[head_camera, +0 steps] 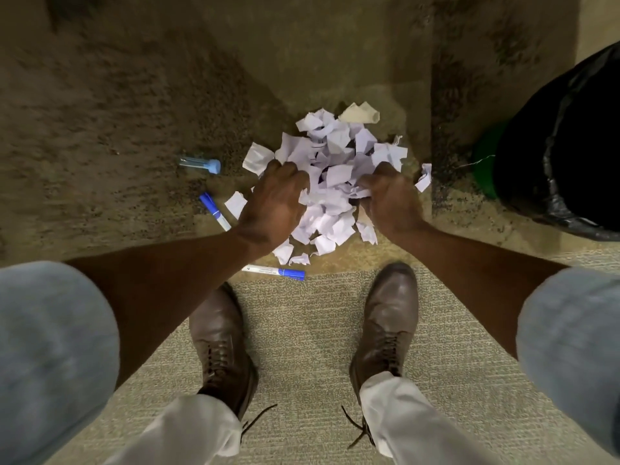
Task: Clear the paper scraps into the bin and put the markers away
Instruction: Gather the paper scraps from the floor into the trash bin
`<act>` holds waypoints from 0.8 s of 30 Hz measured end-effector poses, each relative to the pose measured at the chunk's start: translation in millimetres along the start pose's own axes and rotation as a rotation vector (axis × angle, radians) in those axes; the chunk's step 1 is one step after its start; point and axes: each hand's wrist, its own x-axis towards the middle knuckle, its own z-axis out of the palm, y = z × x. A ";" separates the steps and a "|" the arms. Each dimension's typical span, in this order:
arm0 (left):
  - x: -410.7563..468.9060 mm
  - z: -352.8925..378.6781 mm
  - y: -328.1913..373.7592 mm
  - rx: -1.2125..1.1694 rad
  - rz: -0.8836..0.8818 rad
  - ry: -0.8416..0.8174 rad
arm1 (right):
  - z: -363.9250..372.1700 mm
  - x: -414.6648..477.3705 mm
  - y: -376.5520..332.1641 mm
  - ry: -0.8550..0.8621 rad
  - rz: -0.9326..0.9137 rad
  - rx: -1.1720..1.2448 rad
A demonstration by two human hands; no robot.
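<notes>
A heap of white paper scraps (330, 169) lies on the carpet in front of my feet. My left hand (273, 203) presses on the heap's left side, fingers curled into the scraps. My right hand (389, 199) grips scraps on the heap's right side. One blue-capped marker (214, 211) lies slanted just left of my left hand. A second marker (275, 272) lies flat below the heap, near my left shoe. A small clear tube with a blue cap (201, 164) rests farther left. The green bin (570, 146), lined with a black bag, stands at the right.
My two brown shoes (385, 317) stand on the lighter carpet just below the heap. A few stray scraps, such as one (424, 177), lie beside the heap toward the bin. Darker patterned carpet stretches to the left and beyond.
</notes>
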 end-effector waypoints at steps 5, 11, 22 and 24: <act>-10.7 -15.3 24.7 -0.114 -0.100 0.033 | -21.1 -27.5 3.7 0.210 0.194 0.276; -13.6 -49.4 91.5 -0.302 -0.206 0.186 | -67.6 -66.1 17.8 0.361 0.488 0.585; 20.0 -111.0 251.3 -0.570 -0.216 0.238 | -180.5 -158.0 98.7 0.680 0.586 0.981; 31.4 -111.3 277.7 -0.601 -0.198 0.210 | -194.1 -166.4 118.9 0.716 0.613 1.034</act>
